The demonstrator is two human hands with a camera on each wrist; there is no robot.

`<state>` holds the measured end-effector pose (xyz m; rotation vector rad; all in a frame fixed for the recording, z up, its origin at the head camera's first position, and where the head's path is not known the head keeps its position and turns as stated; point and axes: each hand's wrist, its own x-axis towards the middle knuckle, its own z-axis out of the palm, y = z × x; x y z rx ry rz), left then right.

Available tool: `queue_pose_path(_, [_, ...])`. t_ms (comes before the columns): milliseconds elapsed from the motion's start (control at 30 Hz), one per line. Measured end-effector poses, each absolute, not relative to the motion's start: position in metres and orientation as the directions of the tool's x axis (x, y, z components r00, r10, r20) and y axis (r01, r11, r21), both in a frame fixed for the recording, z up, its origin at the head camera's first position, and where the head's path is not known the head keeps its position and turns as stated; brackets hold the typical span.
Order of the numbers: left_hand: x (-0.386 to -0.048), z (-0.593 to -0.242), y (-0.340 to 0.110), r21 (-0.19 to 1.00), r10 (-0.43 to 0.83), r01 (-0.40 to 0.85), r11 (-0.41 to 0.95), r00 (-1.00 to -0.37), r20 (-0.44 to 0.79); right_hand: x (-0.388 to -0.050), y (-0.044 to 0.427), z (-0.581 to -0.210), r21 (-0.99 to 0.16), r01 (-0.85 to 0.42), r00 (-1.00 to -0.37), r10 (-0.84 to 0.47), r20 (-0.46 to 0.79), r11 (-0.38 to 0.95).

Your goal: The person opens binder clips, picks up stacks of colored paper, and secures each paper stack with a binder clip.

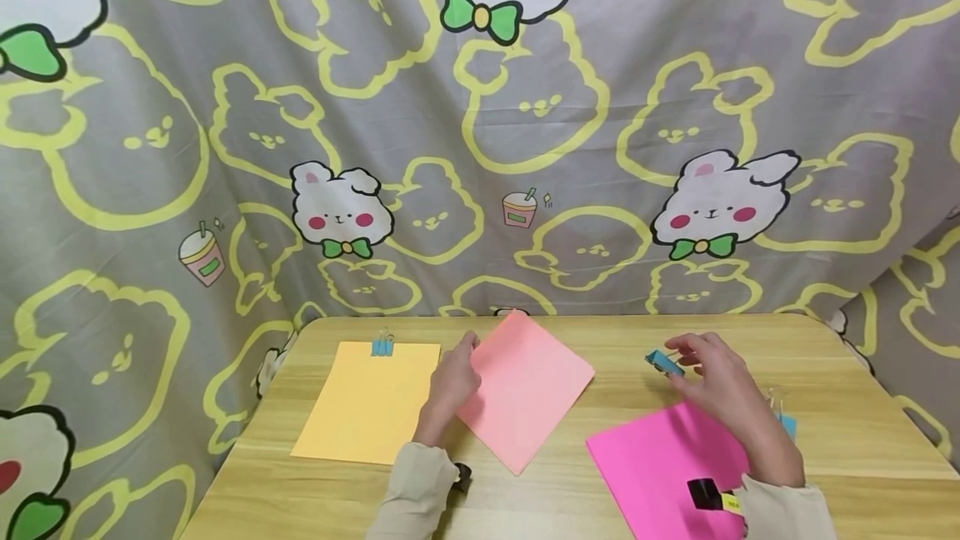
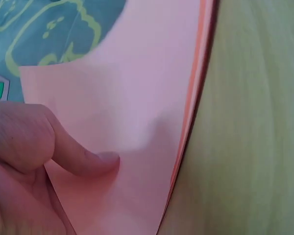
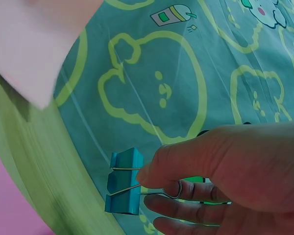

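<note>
My left hand (image 1: 452, 377) grips a stack of light pink paper (image 1: 528, 390) by its left edge. In the left wrist view the thumb presses flat on the pink sheets (image 2: 122, 112), which bow upward; the fingers behind them are hidden. My right hand (image 1: 718, 377) pinches a blue binder clip (image 1: 663, 362) by its wire handles, above the table and apart from the pink stack. The right wrist view shows the clip (image 3: 125, 183) with its handles between thumb and fingers.
Yellow paper (image 1: 367, 407) lies at the left with a blue binder clip (image 1: 382, 347) on its top edge. Magenta paper (image 1: 660, 465) lies under my right forearm. Another blue clip (image 1: 787, 426) shows beside that arm. A patterned curtain (image 1: 480, 132) hangs behind the wooden table (image 1: 525, 507).
</note>
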<state>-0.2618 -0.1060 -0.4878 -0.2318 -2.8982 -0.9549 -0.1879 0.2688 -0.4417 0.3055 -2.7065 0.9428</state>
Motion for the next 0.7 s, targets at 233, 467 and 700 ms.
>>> queue_pose_path(233, [-0.264, -0.476, -0.127, 0.889, 0.114, 0.172, 0.424, -0.984, 0.136, -0.187, 0.267, -0.442, -0.575, -0.280, -0.944, -0.114, 0.309, 0.768])
queue_pose_path(467, [-0.270, -0.474, -0.135, 0.971, -0.025, 0.094, 0.221, -0.994, 0.102, -0.186, 0.265, -0.443, -0.564, -0.280, -0.942, -0.111, 0.316, 0.776])
queue_pose_path(700, [-0.273, -0.483, -0.140, 0.983, 0.015, 0.112, 0.146, -0.994, 0.111, -0.187, 0.265, -0.445, -0.560, -0.286, -0.940, -0.113, 0.322, 0.778])
